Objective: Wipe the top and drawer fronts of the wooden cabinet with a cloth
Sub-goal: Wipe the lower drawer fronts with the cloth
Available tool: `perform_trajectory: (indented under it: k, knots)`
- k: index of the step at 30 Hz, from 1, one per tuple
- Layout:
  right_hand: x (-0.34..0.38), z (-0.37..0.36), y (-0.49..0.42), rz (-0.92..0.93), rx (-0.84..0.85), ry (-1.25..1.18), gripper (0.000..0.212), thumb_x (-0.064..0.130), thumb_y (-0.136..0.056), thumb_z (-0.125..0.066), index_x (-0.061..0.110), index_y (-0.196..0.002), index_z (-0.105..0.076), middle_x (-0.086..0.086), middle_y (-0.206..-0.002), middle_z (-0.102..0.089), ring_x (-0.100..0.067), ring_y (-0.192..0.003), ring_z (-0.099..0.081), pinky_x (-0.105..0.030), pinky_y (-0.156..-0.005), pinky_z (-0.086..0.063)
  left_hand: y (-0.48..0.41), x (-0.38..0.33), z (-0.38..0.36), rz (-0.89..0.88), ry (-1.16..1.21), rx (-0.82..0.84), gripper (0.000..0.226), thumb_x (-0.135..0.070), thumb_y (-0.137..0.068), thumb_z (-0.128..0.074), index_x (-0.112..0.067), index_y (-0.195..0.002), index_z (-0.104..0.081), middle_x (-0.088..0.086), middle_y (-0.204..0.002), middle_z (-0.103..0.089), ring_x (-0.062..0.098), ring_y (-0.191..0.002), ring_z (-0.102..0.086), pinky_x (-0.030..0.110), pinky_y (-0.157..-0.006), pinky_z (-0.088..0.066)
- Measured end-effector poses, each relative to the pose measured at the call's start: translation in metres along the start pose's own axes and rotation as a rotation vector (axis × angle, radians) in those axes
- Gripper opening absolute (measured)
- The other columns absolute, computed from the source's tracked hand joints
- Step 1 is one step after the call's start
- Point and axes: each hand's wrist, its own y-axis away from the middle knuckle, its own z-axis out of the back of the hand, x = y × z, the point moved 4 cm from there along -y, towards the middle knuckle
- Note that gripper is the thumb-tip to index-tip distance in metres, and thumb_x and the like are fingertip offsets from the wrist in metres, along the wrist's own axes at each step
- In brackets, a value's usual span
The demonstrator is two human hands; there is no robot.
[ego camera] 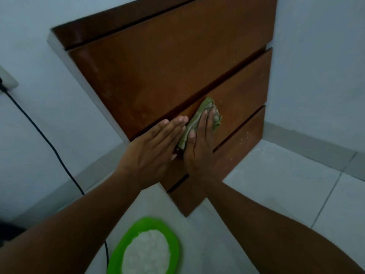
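The right hand [199, 143] is covering much of the crumpled green cloth [207, 102]. The view's bottom edge is cutting off the round green plastic basin [150, 223], the left edge the white wall socket [7, 78].

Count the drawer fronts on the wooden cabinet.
3. Top drawer front is uppermost; middle drawer front lies under the cloth; bottom drawer front sits by the floor. None appears hidden.

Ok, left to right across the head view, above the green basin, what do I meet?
In order: wall socket → black cable → left hand flat on the cabinet → right hand pressing the cloth on the middle drawer front → tiled floor.
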Motion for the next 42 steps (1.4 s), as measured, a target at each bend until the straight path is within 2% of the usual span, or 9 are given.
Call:
perform_trajectory:
  k: [15,19,23,27,30,33,35,37,42]
  knots:
    - [-0.1,0.046,-0.124,0.005,-0.171,0.033,0.055,0.021,-0.106,-0.027,-0.005,-0.154,-0.019,-0.023,-0.164,-0.014,-0.03,-0.155,-0.01,-0.043,-0.126,-0.013,-0.096,-0.025,0.006,-0.101,-0.032,0.198,0.068,-0.041,-0.104,0.008,0.005,-0.143,0.04,0.023,-0.148,0.052,0.031,-0.14,0.047,0.044,-0.115,0.03]
    - [-0.133,0.058,-0.145,-0.095,-0.209,0.041,0.053,0.019,-0.107,-0.028,-0.003,-0.155,-0.02,-0.021,-0.165,-0.014,-0.03,-0.155,-0.01,-0.039,-0.127,-0.01,-0.119,-0.032,0.006,-0.129,-0.052,0.23,0.068,-0.041,-0.102,0.009,0.004,-0.143,0.041,0.023,-0.146,0.054,0.031,-0.139,0.049,0.044,-0.109,0.036]
    - [-0.157,0.067,-0.146,-0.266,-0.2,-0.008,0.054,0.023,-0.109,-0.028,0.002,-0.157,-0.016,-0.016,-0.167,-0.01,-0.024,-0.155,-0.006,-0.024,-0.124,-0.003,-0.126,-0.034,0.0,-0.132,-0.014,0.185,0.063,-0.036,-0.104,0.011,0.004,-0.146,0.037,0.023,-0.151,0.049,0.032,-0.142,0.046,0.045,-0.113,0.035]
    - [-0.157,0.091,-0.137,-0.445,-0.29,0.014,0.051,0.019,-0.107,-0.034,0.005,-0.155,-0.028,-0.016,-0.159,-0.034,-0.027,-0.148,-0.032,-0.029,-0.12,-0.023,-0.124,-0.037,0.002,-0.15,-0.029,0.2,0.063,-0.036,-0.104,0.012,0.003,-0.145,0.039,0.021,-0.15,0.052,0.031,-0.141,0.048,0.045,-0.112,0.035]
    - [-0.142,0.109,-0.124,-0.627,-0.297,0.015,0.046,0.019,-0.107,-0.039,0.017,-0.153,-0.037,-0.007,-0.153,-0.046,-0.018,-0.137,-0.042,-0.007,-0.101,-0.022,-0.121,-0.033,0.002,-0.134,-0.015,0.123,0.068,-0.041,-0.104,0.007,0.002,-0.151,0.028,0.02,-0.155,0.046,0.029,-0.144,0.045,0.043,-0.114,0.034]
    - [-0.104,0.108,-0.092,-0.586,-0.4,0.018,0.042,0.011,-0.104,-0.046,0.009,-0.145,-0.05,-0.011,-0.146,-0.054,-0.007,-0.127,-0.031,0.015,-0.09,-0.008,-0.111,-0.026,0.001,-0.11,0.059,0.048,0.069,-0.043,-0.106,-0.011,0.002,-0.158,-0.008,0.019,-0.168,0.01,0.027,-0.157,0.015,0.04,-0.125,0.016]
    - [-0.075,0.086,-0.06,-0.493,-0.393,-0.022,0.041,0.007,-0.102,-0.049,0.006,-0.143,-0.052,-0.013,-0.143,-0.057,-0.007,-0.127,-0.043,0.004,-0.103,-0.024,-0.098,-0.023,0.002,-0.116,0.106,0.023,0.067,-0.04,-0.105,-0.02,0.003,-0.156,-0.024,0.019,-0.167,-0.01,0.029,-0.157,-0.005,0.039,-0.127,0.003]
    - [-0.056,0.054,-0.028,-0.403,-0.272,-0.122,0.044,0.004,-0.102,-0.046,0.004,-0.146,-0.048,-0.01,-0.149,-0.05,-0.013,-0.14,-0.044,-0.025,-0.114,-0.038,-0.082,-0.02,0.003,-0.124,0.117,0.013,0.066,-0.038,-0.104,-0.023,0.005,-0.154,-0.028,0.021,-0.166,-0.017,0.03,-0.156,-0.013,0.041,-0.126,-0.004]
    - [-0.038,0.012,0.008,-0.259,-0.082,-0.153,0.05,0.018,-0.106,-0.039,0.007,-0.154,-0.031,-0.006,-0.166,-0.021,-0.022,-0.155,-0.014,-0.054,-0.119,-0.028,-0.056,-0.016,0.002,-0.132,0.083,0.002,0.065,-0.036,-0.105,-0.025,0.007,-0.154,-0.028,0.025,-0.165,-0.018,0.034,-0.155,-0.018,0.045,-0.125,-0.015]
